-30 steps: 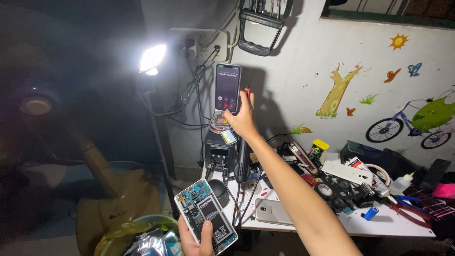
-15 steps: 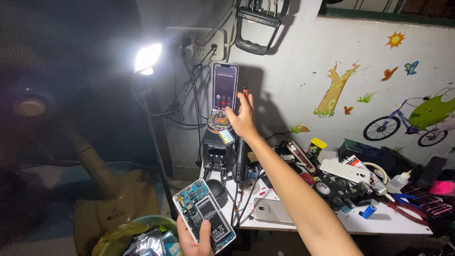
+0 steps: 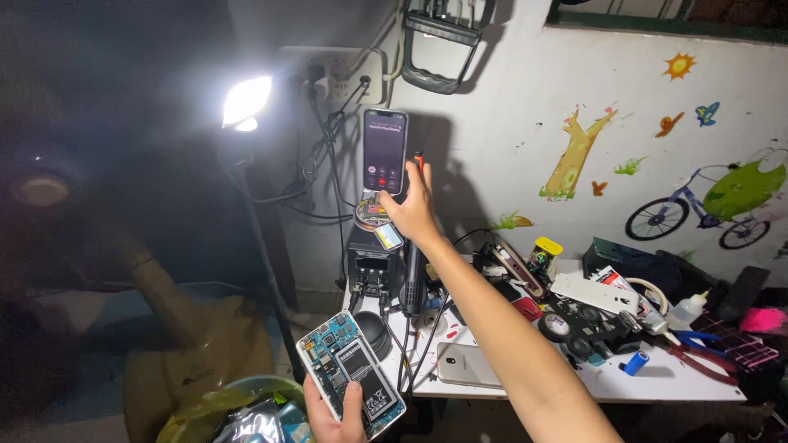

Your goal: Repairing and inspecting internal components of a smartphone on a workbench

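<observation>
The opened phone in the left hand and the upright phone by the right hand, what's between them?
In the head view, a black box-shaped unit with cables sits between opened phone and upright phone.

Three phones are in view: one upright lit phone (image 3: 385,151) on a stand, one opened phone (image 3: 350,373) with its battery showing, and one gold phone (image 3: 466,364) lying face down on the bench (image 3: 689,381). There are two hands, the left (image 3: 334,414) and the right (image 3: 413,209). One lamp (image 3: 245,102) glows, one blue battery cell (image 3: 635,363) lies on the bench, and one squeeze bottle (image 3: 686,311) stands near it.

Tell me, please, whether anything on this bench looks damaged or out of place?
The phone in the left hand has no back cover, so its circuit board and battery are bare. Another phone lies face down, overhanging the front edge of the cluttered table.
</observation>
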